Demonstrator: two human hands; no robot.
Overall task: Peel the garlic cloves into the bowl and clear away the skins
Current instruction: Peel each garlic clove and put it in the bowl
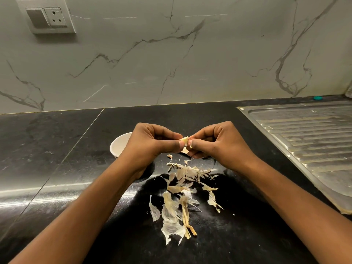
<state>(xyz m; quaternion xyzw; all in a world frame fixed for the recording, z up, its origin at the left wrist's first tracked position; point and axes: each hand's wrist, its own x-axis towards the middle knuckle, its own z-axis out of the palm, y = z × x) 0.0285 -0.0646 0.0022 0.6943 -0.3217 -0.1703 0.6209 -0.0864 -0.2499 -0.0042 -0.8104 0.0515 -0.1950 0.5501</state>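
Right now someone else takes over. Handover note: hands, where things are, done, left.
Hands: left hand and right hand both pinch one garlic clove above the black counter.
The white bowl sits on the counter behind the left hand, contents hidden.
The skins lie loose on the counter, nearer the person.
Done: several skins off.
Left: finish this clove, drop it in the bowl, clear the skins.
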